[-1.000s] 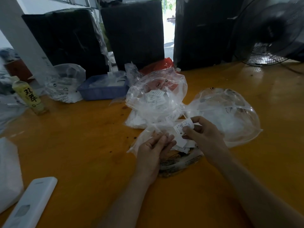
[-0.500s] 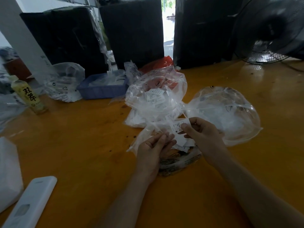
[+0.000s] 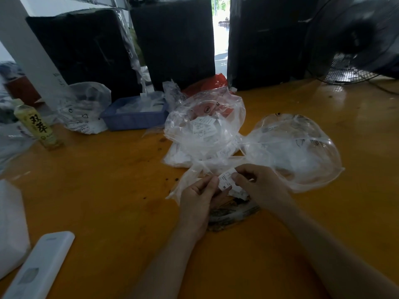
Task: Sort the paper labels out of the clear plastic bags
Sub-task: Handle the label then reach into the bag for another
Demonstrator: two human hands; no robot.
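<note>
A white paper label (image 3: pixel 225 180) is pinched between the thumb and fingers of my right hand (image 3: pixel 257 184). My left hand (image 3: pixel 201 198) sits just left of it, fingers curled around a flat clear plastic bag (image 3: pixel 190 180) on the table. More loose labels (image 3: pixel 237 193) lie under my hands. Behind them stands a puffed clear bag holding several labels (image 3: pixel 205 128). To the right lies a second puffed clear bag (image 3: pixel 295 147).
The orange wooden table (image 3: pixel 108 180) carries a blue tray (image 3: pixel 133 117), a crumpled bag (image 3: pixel 84 108), a yellow drink bottle (image 3: pixel 35 124), a white remote (image 3: pixel 41 264) and a white box (image 3: pixel 10 223) at left. Black wrapped bundles (image 3: pixel 172 39) and a fan (image 3: pixel 356 39) stand behind.
My right hand has brought the label down and left toward my left hand. The left hand's fingers have curled in closer on the flat bag.
</note>
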